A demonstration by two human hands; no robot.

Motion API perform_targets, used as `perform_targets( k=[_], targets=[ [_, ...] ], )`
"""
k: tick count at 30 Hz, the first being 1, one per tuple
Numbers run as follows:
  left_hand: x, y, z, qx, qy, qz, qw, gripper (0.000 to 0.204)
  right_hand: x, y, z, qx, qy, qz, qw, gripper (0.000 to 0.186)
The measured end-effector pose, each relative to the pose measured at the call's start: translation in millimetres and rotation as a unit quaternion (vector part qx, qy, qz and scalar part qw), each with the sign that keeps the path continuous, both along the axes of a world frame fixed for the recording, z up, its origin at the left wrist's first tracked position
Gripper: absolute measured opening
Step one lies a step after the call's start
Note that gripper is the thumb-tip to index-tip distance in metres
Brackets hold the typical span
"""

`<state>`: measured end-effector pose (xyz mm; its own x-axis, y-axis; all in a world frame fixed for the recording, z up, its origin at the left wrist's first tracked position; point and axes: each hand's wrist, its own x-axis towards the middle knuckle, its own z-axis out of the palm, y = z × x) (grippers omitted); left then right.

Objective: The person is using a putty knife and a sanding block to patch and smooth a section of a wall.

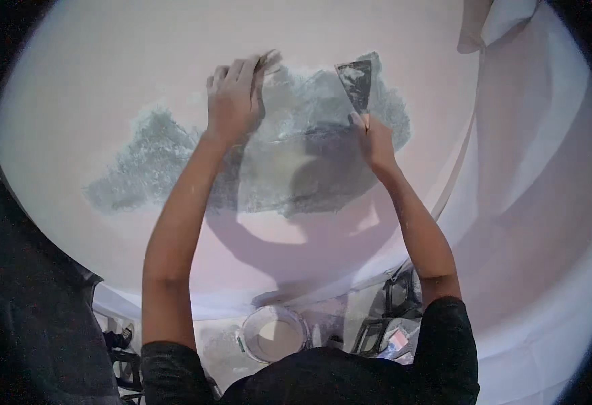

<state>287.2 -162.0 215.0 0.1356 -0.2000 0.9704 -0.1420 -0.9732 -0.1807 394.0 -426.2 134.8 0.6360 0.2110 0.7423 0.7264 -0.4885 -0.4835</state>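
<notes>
My left hand (234, 94) is raised against the pale surface at the upper edge of an irregular grey plaster patch (289, 175), fingers curled on a small, thin, pale-tipped tool (271, 57), whose exact kind I cannot make out. Right of it, my right hand (377, 142) grips the short handle of a putty knife (355, 84); its flat triangular blade, smeared with grey, points up over the patch's right part. Shadows of my arms and head fall across the patch and the surface below it.
Below stands a white bucket (255, 341) with pale material inside, beside dark chairs or frames (370, 334) and small items (397, 341). A shoe (126, 335) shows at lower left near a dark drape (39, 324). White sheeting (545, 202) hangs on the right.
</notes>
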Motion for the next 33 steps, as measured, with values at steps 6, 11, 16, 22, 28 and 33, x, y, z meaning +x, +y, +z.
perform_targets(
  k=[6, 11, 16, 22, 28, 33],
  targets=[
    [33.9, 22.0, -0.8, 0.107, -0.114, 0.056, 0.986, 0.04, 5.3, -3.0, 6.2, -0.008, -0.027, 0.001, 1.0, 0.042],
    [39.2, 24.5, -5.7, 0.077, -0.118, 0.104, 0.985, 0.045, 7.1, -0.5, 6.7, 0.024, 0.029, -0.02, 0.999, 0.038],
    [35.6, 22.9, -5.9, 0.065, -0.08, 0.124, 0.987, 0.047, 5.4, -6.5, 13.8, -0.029, 0.022, -0.054, 0.998, 0.038],
    [36.5, 20.5, -5.9, 0.058, -0.09, 0.125, 0.986, 0.046, 4.4, 2.4, 4.5, -0.003, -0.016, -0.012, 1.0, 0.047],
    [37.1, 21.6, -6.1, 0.067, -0.099, 0.134, 0.984, 0.045, 16.7, 4.9, 2.8, -0.004, 0.025, -0.011, 1.0, 0.05],
    [36.2, 22.4, -5.2, 0.071, -0.103, 0.125, 0.984, 0.044, 21.0, 3.8, 21.3, 0.08, 0.1, 0.119, 0.985, 0.036]
  ],
)
